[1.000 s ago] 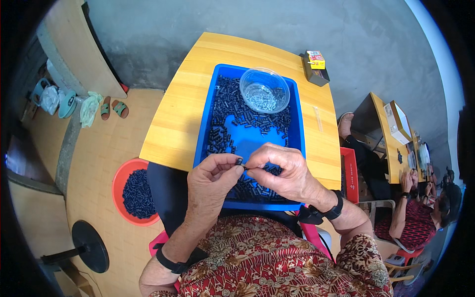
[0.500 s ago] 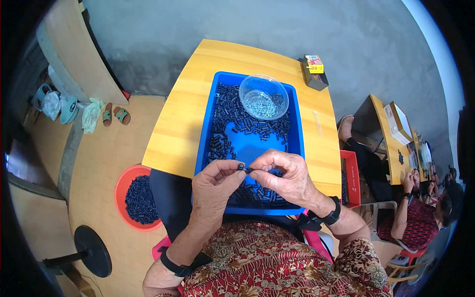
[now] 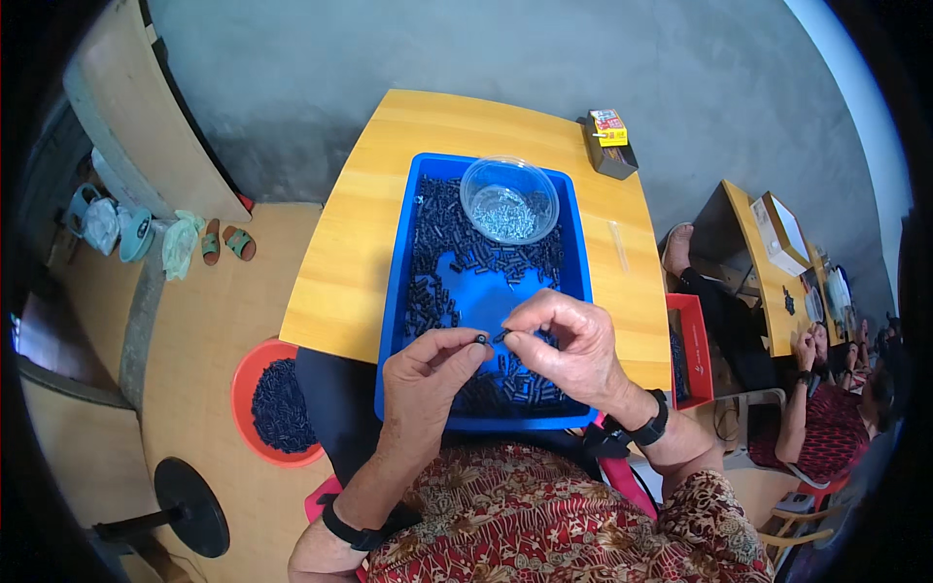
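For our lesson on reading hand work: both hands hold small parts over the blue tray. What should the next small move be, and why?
Probably bring the two parts together. The left hand pinches a small black cylinder with its end facing the right hand, whose fingertips hold a tiny piece just beside it, over the blue tray. They look nearly aligned, with a slight gap.

Yellow wooden table point(image 3: 369, 243) under blue tray point(image 3: 398, 291), small dark box point(image 3: 610, 155).

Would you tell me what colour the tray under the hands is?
The tray is bright blue, seen clearly in the head view.
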The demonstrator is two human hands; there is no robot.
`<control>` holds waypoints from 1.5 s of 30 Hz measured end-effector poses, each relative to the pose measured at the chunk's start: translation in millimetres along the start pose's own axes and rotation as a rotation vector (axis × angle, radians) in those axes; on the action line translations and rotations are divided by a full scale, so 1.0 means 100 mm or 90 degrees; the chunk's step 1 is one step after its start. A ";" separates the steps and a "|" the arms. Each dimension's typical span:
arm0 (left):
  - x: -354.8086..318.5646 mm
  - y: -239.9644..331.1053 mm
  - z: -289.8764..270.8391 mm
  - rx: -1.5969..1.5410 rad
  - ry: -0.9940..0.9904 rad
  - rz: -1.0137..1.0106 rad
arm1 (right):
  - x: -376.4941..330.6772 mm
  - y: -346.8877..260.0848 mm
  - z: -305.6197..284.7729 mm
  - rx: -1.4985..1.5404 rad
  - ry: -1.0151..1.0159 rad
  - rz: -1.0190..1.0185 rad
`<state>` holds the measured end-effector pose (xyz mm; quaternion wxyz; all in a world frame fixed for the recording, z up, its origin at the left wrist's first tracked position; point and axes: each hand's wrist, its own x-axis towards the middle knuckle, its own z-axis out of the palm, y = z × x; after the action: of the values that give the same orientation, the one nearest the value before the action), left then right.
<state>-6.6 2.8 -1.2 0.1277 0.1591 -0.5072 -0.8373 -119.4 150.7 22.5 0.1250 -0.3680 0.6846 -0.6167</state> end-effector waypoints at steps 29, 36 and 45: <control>-0.01 -0.04 -0.01 0.073 -0.047 0.010 | 0.10 -0.10 -0.08 -0.194 -0.105 -0.214; -0.01 -0.03 -0.01 0.068 -0.041 0.002 | 0.09 -0.10 -0.08 -0.187 -0.110 -0.203; -0.01 -0.05 -0.02 0.073 -0.043 0.008 | 0.10 -0.11 -0.08 -0.187 -0.114 -0.198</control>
<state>-4.8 4.2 -6.4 0.1061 0.1345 -0.5595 -0.8109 -127.1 150.3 36.8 0.0342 -0.5364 0.6882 -0.4873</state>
